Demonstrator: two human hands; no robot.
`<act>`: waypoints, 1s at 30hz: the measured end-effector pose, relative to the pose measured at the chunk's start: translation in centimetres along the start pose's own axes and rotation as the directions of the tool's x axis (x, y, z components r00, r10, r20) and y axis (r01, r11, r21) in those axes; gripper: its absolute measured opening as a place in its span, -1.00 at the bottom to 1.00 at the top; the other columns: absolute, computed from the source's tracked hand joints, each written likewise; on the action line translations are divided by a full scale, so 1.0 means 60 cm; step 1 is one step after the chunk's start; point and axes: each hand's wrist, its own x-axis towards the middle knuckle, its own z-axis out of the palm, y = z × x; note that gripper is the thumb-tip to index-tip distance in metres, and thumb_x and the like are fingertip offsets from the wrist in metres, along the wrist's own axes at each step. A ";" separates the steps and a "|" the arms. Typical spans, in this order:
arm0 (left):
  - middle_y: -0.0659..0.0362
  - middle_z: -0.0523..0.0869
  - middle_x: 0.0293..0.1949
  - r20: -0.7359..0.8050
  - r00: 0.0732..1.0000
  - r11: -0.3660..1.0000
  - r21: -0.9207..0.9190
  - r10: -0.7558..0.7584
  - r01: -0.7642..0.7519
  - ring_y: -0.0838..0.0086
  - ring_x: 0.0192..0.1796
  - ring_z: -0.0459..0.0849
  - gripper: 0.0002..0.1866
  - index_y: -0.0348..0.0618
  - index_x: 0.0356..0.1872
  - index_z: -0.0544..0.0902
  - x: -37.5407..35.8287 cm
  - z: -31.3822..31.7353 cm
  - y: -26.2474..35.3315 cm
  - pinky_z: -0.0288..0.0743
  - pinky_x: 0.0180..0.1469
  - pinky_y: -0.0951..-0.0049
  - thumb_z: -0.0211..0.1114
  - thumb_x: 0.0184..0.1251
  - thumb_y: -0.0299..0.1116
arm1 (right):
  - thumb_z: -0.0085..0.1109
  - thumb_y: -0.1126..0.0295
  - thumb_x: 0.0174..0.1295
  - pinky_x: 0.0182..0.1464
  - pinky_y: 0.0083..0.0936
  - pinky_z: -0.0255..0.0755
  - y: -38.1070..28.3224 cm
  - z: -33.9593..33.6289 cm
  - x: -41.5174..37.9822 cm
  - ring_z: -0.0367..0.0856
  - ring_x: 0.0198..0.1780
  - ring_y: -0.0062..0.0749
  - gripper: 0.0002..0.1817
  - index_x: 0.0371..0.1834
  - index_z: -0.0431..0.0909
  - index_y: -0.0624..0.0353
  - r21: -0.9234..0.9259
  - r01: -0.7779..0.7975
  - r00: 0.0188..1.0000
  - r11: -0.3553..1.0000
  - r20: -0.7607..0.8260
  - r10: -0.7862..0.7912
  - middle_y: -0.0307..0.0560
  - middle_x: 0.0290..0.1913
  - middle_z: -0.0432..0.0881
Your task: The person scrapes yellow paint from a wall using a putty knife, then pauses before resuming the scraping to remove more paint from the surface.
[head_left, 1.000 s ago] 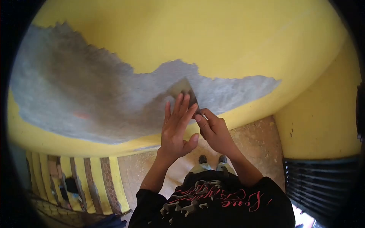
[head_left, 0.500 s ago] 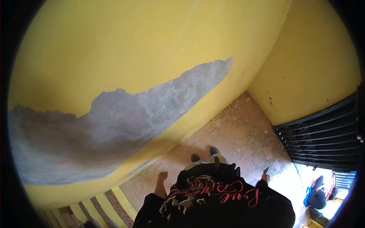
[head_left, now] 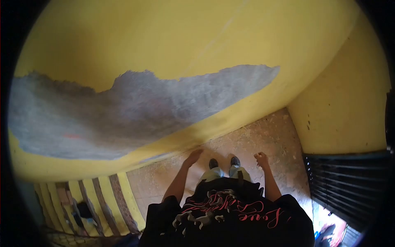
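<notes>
My left hand (head_left: 194, 157) hangs in front of me at the foot of the yellow wall, its fingers stretched out and nothing seen in it. To the right of my shoes (head_left: 224, 163), my right hand (head_left: 261, 159) is raised over the floor with its fingers curled closed. What it holds, if anything, cannot be made out from here. Ahead, the yellow wall (head_left: 164, 37) carries a long grey patch (head_left: 135, 107) with a ragged upper edge and a small reddish mark. Neither hand touches the wall.
Worn reddish-brown floor (head_left: 263, 131) meets the wall in a corner on the right. A dark slatted metal gate (head_left: 354, 177) stands at the right, beside a bright opening where part of a person shows. Yellow and brown striped steps (head_left: 109, 201) lie at lower left.
My view has turned, and the gate now sits lower. Both hands have moved up and forward. A thin pointed blade seen in my right hand earlier no longer shows clearly.
</notes>
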 end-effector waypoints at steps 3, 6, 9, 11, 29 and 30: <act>-0.09 0.50 0.27 -0.028 0.978 0.914 0.361 0.208 -0.185 0.07 0.33 0.43 -0.35 -0.15 0.32 0.42 -0.039 0.053 0.152 0.23 0.38 0.23 0.08 0.40 0.13 | 0.29 0.20 0.15 -0.65 -0.45 0.45 -0.069 0.001 0.061 0.53 -0.67 -0.41 -0.64 -0.16 0.56 0.28 -0.078 0.062 0.996 0.995 0.061 -0.057 -0.06 -0.56 0.57; -0.13 0.51 0.25 0.023 0.961 0.894 0.360 0.276 -0.265 -0.08 0.29 0.45 -0.37 -0.12 0.30 0.44 -0.067 0.081 0.167 0.29 0.34 0.12 0.04 0.41 0.13 | 0.29 0.25 0.15 -0.65 -0.45 0.46 -0.080 -0.002 0.094 0.55 -0.67 -0.38 -0.66 -0.16 0.53 0.30 -0.152 0.053 0.996 0.987 0.079 -0.041 -0.04 -0.54 0.58; -0.08 0.52 0.25 -0.030 0.977 0.909 0.373 0.210 -0.184 -0.07 0.29 0.45 -0.38 -0.13 0.30 0.44 -0.072 0.083 0.087 0.29 0.34 0.13 0.04 0.41 0.12 | 0.28 0.30 0.16 -0.66 -0.41 0.48 -0.082 0.002 0.089 0.58 -0.66 -0.34 -0.68 -0.14 0.50 0.30 -0.163 -0.032 0.994 0.986 0.098 0.049 -0.01 -0.52 0.61; -0.11 0.53 0.23 -0.122 0.979 0.940 0.321 0.163 -0.116 -0.03 0.29 0.45 -0.39 -0.15 0.27 0.47 -0.102 0.074 0.018 0.30 0.34 0.14 0.04 0.41 0.10 | 0.26 0.34 0.16 -0.66 -0.37 0.51 -0.056 0.011 0.080 0.61 -0.65 -0.29 -0.70 -0.13 0.48 0.30 -0.144 -0.120 0.980 0.982 0.141 0.141 0.03 -0.51 0.63; -0.11 0.55 0.20 -0.091 0.990 0.813 0.564 -0.112 0.144 0.00 0.27 0.48 -0.38 -0.22 0.20 0.51 -0.167 0.024 -0.334 0.33 0.32 0.14 0.04 0.40 0.12 | 0.02 0.28 0.26 0.11 -0.05 0.45 0.088 0.040 0.013 0.59 0.05 0.21 -0.54 0.22 0.49 0.16 -0.310 0.221 0.969 0.925 -0.039 -0.245 0.38 0.02 0.59; -0.10 0.56 0.20 -0.189 0.980 0.851 0.504 -0.062 0.151 -0.02 0.26 0.48 -0.41 -0.22 0.18 0.53 -0.149 0.019 -0.301 0.33 0.32 0.13 0.02 0.42 0.09 | 0.00 0.32 0.27 0.01 -0.05 0.47 0.064 0.047 0.020 0.62 -0.04 0.20 -0.53 0.26 0.46 0.14 -0.276 0.264 0.948 0.924 -0.103 -0.301 0.38 -0.06 0.61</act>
